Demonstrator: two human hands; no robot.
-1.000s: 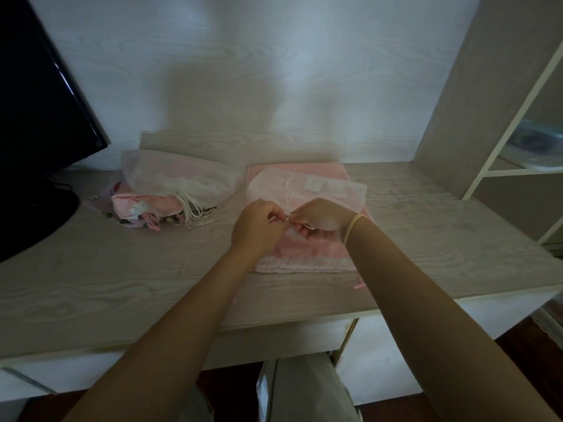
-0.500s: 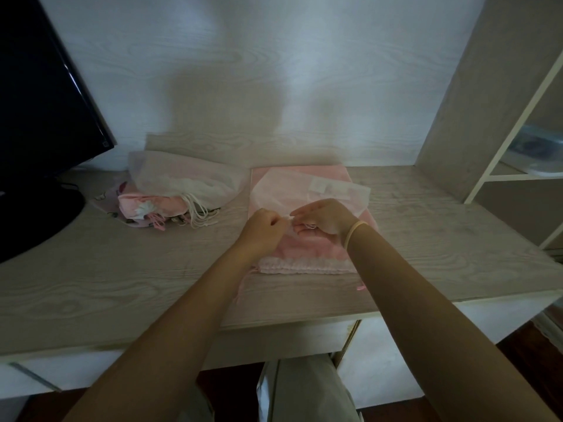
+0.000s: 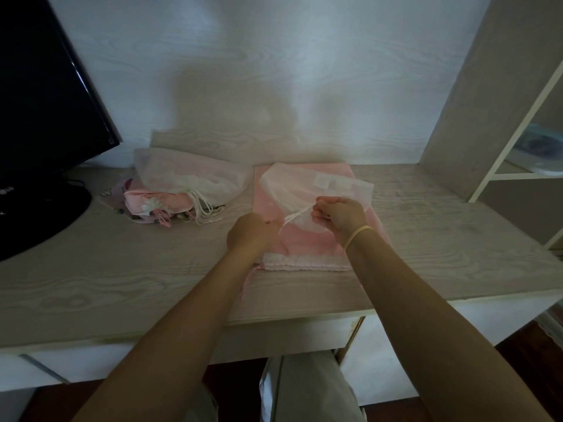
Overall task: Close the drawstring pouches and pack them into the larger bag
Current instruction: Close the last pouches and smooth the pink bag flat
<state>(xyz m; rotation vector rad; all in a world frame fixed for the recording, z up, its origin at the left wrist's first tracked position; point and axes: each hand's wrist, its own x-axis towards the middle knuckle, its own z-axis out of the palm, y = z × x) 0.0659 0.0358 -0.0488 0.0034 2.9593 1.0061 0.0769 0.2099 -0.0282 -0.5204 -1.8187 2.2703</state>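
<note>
Pale, translucent white fabric forms the drawstring pouch (image 3: 316, 190) that lies on top of a larger pink bag (image 3: 304, 239), itself flat on the wood-grain bench (image 3: 122, 269). The person's right hand (image 3: 341, 216) has its fingers curled round the gathered mouth of the pouch, where a white drawstring (image 3: 294, 217) trails out to the left and down. The left hand (image 3: 251, 236), just beside it, is closed with its knuckles toward the camera; its grip seems to take the free end of the cord, though the fingertips are hidden and this cannot be told for certain. A thin yellowish band (image 3: 358, 236) circles the right wrist.

The pink bag's ruffled, gathered hem (image 3: 304, 264) faces the bench's near edge, and a thin pink cord (image 3: 249, 280) runs from its left corner.

Well to the left, near the back wall, a heap of other pouches (image 3: 179, 193) waits: a white translucent one on top, pink printed ones beneath, their cords spilling out to the right. A black monitor (image 3: 45, 102) stands on its round base at the far left. A white-framed shelf unit (image 3: 518, 132) rises at the right.
</note>
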